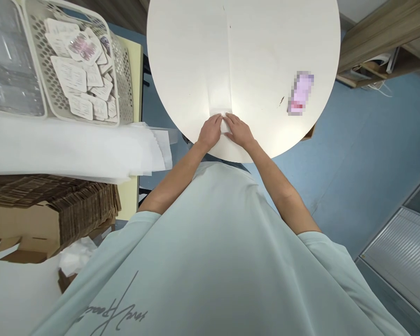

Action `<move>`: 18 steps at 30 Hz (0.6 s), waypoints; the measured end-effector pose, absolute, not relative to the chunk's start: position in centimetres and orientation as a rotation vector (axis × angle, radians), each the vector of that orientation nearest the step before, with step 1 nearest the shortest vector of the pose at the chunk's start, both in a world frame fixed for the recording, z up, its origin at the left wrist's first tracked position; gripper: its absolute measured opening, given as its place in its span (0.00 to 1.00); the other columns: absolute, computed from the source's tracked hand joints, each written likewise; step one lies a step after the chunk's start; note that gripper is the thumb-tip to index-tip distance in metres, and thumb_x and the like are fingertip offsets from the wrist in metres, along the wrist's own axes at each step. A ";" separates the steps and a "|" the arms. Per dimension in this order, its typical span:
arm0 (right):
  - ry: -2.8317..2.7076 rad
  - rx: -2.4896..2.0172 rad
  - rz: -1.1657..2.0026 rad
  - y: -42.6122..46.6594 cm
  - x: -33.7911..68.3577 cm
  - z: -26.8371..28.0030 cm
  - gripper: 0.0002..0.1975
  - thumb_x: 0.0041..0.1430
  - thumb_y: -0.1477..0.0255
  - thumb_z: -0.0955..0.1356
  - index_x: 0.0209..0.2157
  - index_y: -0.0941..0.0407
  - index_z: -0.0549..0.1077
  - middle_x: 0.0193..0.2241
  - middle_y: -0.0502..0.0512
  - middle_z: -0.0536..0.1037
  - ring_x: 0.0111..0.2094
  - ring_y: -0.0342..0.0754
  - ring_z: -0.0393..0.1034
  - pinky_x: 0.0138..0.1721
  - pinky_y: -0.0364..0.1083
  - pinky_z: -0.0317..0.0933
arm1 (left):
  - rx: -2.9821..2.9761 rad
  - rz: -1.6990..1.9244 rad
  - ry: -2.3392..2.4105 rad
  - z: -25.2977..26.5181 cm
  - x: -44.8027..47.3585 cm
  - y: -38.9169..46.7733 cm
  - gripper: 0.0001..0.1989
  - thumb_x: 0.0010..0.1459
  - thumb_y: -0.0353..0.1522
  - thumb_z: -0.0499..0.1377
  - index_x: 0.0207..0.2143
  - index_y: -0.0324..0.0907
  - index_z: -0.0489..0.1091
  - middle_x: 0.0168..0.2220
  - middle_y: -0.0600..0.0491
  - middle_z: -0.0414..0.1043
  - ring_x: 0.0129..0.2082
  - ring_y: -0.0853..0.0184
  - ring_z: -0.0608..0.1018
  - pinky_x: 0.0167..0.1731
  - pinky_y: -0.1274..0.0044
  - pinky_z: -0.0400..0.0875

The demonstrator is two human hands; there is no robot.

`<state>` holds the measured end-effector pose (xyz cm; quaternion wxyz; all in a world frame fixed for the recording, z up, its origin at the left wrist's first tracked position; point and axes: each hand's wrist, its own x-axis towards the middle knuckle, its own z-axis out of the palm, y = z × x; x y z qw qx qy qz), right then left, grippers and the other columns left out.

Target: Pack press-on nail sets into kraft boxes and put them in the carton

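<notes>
A long white packing sheet (220, 70) lies on the round white table (175, 51), running from the far side toward my body. At its near end the sheet is folded or rolled into a small bundle. My left hand (210, 133) grips the bundle's left side with fingers bent over it. On the other side my right hand (241, 132) holds it with the thumb at the near edge and the fingertips on top. The fingertips of both hands almost meet. Whether anything is inside the bundle is hidden.
A blurred pink-purple object (301, 93) lies on the table's right. On the left side table (128, 205) are a basket (124, 84) of white cards, a bin of clear plastic packs (10, 60), stacked white sheets (73, 147) and flattened cardboard boxes (84, 205). Wooden shelving (381, 37) stands right.
</notes>
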<state>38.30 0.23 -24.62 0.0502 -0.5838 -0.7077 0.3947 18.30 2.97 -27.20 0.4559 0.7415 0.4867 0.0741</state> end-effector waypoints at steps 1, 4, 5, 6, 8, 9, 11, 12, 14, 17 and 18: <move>-2.152 -1.775 1.206 -0.2 38.3 -24.5 0.32 0.75 0.70 0.71 0.77 0.57 0.67 0.81 0.68 0.64 0.84 0.67 0.56 0.82 0.72 0.59 | 1.831 0.185 1.201 -27.1 18.2 2.6 0.32 0.78 0.39 0.48 0.77 0.38 0.67 0.80 0.35 0.66 0.81 0.45 0.67 0.83 0.50 0.57; -2.154 -1.779 1.205 -2.3 38.0 -24.3 0.33 0.75 0.72 0.69 0.78 0.58 0.66 0.82 0.69 0.62 0.84 0.65 0.54 0.82 0.72 0.59 | 1.853 0.170 1.212 -26.4 17.6 0.7 0.34 0.76 0.43 0.54 0.78 0.39 0.67 0.80 0.36 0.65 0.82 0.45 0.67 0.82 0.50 0.60; -2.161 -1.775 1.206 -3.2 37.9 -24.2 0.33 0.75 0.73 0.68 0.78 0.58 0.66 0.83 0.70 0.61 0.85 0.65 0.54 0.82 0.72 0.59 | 1.863 0.160 1.213 -26.1 17.3 0.0 0.34 0.75 0.43 0.57 0.78 0.40 0.67 0.80 0.36 0.66 0.81 0.46 0.67 0.82 0.51 0.60; -2.167 -1.769 1.209 -4.3 37.7 -24.1 0.32 0.76 0.72 0.67 0.78 0.59 0.66 0.83 0.71 0.60 0.85 0.64 0.53 0.81 0.71 0.59 | 1.872 0.148 1.206 -25.8 17.0 -0.7 0.35 0.74 0.43 0.59 0.78 0.40 0.67 0.80 0.36 0.66 0.81 0.46 0.67 0.82 0.51 0.60; -2.177 -1.750 1.226 -6.4 37.6 -24.1 0.32 0.77 0.70 0.66 0.78 0.60 0.65 0.84 0.72 0.59 0.85 0.64 0.52 0.81 0.70 0.60 | 1.886 0.114 1.171 -25.3 16.2 -2.1 0.36 0.71 0.43 0.64 0.77 0.40 0.68 0.79 0.36 0.67 0.81 0.46 0.68 0.81 0.52 0.61; -2.182 -1.738 1.241 -7.4 37.5 -24.1 0.33 0.77 0.69 0.66 0.78 0.60 0.65 0.84 0.72 0.58 0.86 0.64 0.52 0.81 0.69 0.60 | 1.892 0.086 1.149 -25.2 15.8 -2.7 0.37 0.70 0.42 0.66 0.77 0.39 0.68 0.79 0.35 0.67 0.81 0.46 0.69 0.81 0.52 0.61; -2.185 -1.722 1.261 -9.0 37.6 -24.1 0.33 0.78 0.65 0.66 0.79 0.61 0.65 0.84 0.72 0.58 0.86 0.63 0.52 0.82 0.68 0.59 | 1.896 0.021 1.117 -24.8 15.0 -3.7 0.39 0.67 0.39 0.70 0.76 0.39 0.68 0.80 0.35 0.66 0.81 0.45 0.69 0.81 0.53 0.61; -2.183 -1.712 1.266 -9.5 37.6 -24.0 0.34 0.79 0.64 0.66 0.79 0.62 0.65 0.84 0.73 0.58 0.85 0.63 0.53 0.83 0.67 0.58 | 1.892 -0.004 1.114 -24.7 14.7 -4.1 0.39 0.66 0.38 0.70 0.76 0.39 0.68 0.80 0.35 0.65 0.81 0.45 0.69 0.81 0.53 0.60; -2.170 -1.698 1.258 -10.1 37.6 -23.9 0.34 0.80 0.60 0.64 0.78 0.64 0.65 0.83 0.74 0.59 0.85 0.63 0.54 0.84 0.65 0.56 | 1.873 -0.017 1.131 -24.5 14.4 -4.6 0.37 0.68 0.37 0.69 0.76 0.40 0.69 0.81 0.36 0.64 0.81 0.46 0.69 0.81 0.52 0.61; -2.100 -1.729 1.228 -9.6 37.6 -23.7 0.35 0.83 0.55 0.61 0.77 0.63 0.66 0.81 0.74 0.65 0.82 0.62 0.60 0.82 0.63 0.59 | 1.787 0.064 1.210 -24.2 14.5 -4.5 0.31 0.72 0.40 0.65 0.73 0.41 0.72 0.78 0.38 0.70 0.78 0.48 0.73 0.78 0.54 0.67; -2.060 -1.767 1.223 -9.2 37.6 -23.6 0.35 0.83 0.53 0.60 0.77 0.62 0.66 0.79 0.74 0.68 0.80 0.63 0.65 0.80 0.64 0.63 | 1.740 0.098 1.252 -24.2 14.7 -4.3 0.29 0.73 0.41 0.64 0.72 0.41 0.73 0.76 0.38 0.73 0.76 0.49 0.75 0.77 0.55 0.69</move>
